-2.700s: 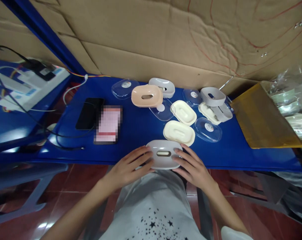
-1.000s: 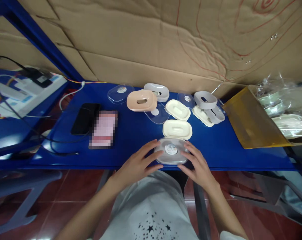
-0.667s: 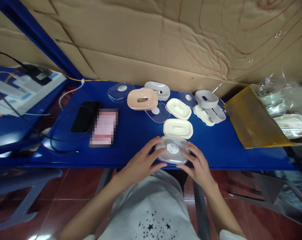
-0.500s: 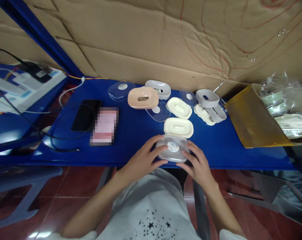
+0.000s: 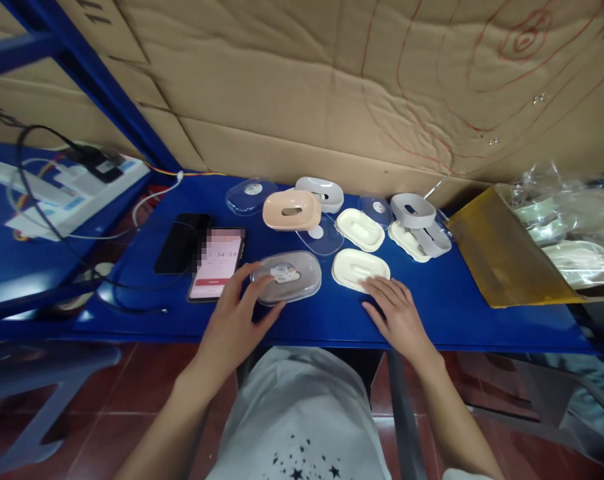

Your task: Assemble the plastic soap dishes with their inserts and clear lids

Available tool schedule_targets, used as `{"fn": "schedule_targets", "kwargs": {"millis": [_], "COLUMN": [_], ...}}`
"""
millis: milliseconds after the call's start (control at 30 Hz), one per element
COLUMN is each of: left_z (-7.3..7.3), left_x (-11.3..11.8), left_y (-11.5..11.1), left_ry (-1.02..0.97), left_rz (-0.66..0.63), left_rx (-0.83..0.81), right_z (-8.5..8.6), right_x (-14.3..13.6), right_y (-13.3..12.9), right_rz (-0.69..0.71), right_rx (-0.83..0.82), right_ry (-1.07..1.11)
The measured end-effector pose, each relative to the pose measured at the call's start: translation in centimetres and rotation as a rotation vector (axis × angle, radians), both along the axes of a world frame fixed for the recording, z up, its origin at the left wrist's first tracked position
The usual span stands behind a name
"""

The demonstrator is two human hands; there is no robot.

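My left hand (image 5: 237, 310) holds the left end of a grey oval soap dish (image 5: 307, 283) under a clear lid, with a round sticker on top. Its thumb is at the near side and its fingers are over the lid. To the right, my right hand (image 5: 399, 313) rests its fingertips on the near right edge of a cream oval dish piece (image 5: 352, 267), thumb apart. Behind that lies a second cream piece (image 5: 359, 229). A peach oval piece (image 5: 277, 211) overlaps a clear lid (image 5: 327, 239) beyond the soap dish.
At the back are a grey-white dish (image 5: 327, 189), clear lids (image 5: 245, 200) and stacked grey pieces (image 5: 413, 212). A lit phone (image 5: 219, 267) and black phone (image 5: 177, 247) lie left, near a power strip (image 5: 132, 172). Right stands a cardboard box (image 5: 492, 247) of bagged dishes.
The lidded soap dish has moved left along the table with my left hand. My right hand has let go of it and now touches the nearer cream piece. The view has shifted slightly.
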State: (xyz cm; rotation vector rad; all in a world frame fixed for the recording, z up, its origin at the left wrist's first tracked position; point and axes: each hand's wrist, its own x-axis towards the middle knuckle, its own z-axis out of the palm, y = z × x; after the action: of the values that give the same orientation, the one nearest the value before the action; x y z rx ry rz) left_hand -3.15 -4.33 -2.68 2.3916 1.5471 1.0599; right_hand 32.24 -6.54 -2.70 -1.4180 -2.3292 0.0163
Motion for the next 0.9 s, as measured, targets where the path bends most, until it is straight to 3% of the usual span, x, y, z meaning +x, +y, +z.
{"fn": "schedule_targets", "kwargs": {"millis": [133,233,367,467,600,700,800,900], "left_z": [-0.1,-0.2,-0.4,-0.5,-0.3,-0.2,-0.4,-0.7], "left_x": [1.6,4.3,8.4,10.1,9.7,8.2,6.5,5.2], "left_y": [0.2,-1.2,-2.8,-2.8,-2.5,-2.9,-3.4,-3.7], "left_ry": [0.029,0.081,0.269,0.333,0.340,0.308,0.266,0.198], "left_rz": [0.081,-0.093,-0.446,-0.529,-0.494,-0.437,-0.387,-0.364], "left_rx": [0.141,0.171,0.045,-0.024,-0.068,-0.024,0.024,0.034], "right_z": [0.8,2.1,3.4,3.9,3.8,3.3,3.2,2.8], "right_x": [0.3,0.9,1.3,-0.1,-3.7,-5.1,-4.0,-1.2], "right_y": [-2.0,-1.8,2.3,6.6,10.8,12.0,11.1,8.1], "right_rz": [0.026,0.038,0.065,0.067,0.211,0.251,0.249,0.169], "right_rx": [-0.037,-0.042,-0.006,0.037,-0.030,-0.126,-0.163,-0.244], "right_ry": [0.054,0.096,0.095,0.040,-0.068,-0.047,0.043,0.395]}}
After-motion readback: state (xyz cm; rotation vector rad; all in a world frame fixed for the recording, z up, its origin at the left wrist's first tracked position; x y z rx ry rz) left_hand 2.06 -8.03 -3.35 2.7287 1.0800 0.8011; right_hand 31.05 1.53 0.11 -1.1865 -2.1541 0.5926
